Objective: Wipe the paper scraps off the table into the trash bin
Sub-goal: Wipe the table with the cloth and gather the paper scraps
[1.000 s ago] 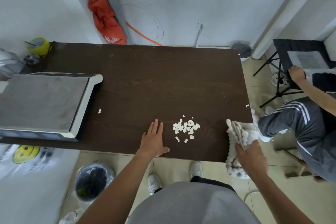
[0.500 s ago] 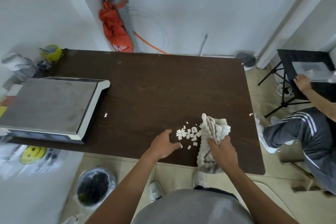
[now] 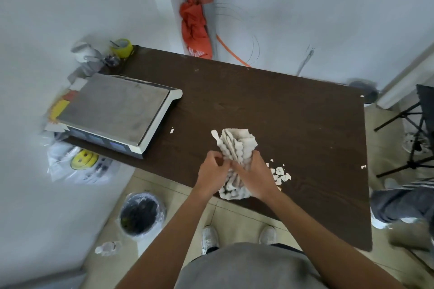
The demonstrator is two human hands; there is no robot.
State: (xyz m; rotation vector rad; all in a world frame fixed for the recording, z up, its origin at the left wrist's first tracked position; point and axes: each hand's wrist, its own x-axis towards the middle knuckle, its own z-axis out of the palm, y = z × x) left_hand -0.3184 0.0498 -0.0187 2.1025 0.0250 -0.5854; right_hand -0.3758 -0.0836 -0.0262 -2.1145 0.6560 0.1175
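A white bumpy cloth lies bunched on the dark brown table near its front edge. My left hand and my right hand both grip the cloth from either side. A small pile of white paper scraps sits on the table just right of my right hand. Single scraps lie near the scale and at the table's right edge. The trash bin, lined with a clear bag, stands on the floor below the table's front left.
A large scale fills the table's left part. A yellow tape roll and clutter sit at the back left corner. A plastic bottle lies on the floor by the bin. Another person's leg and a black stand are at the right.
My right hand brought the cloth from the table's right edge in over the scrap pile. My left hand left the table and took hold of the cloth. The view swung to the left.
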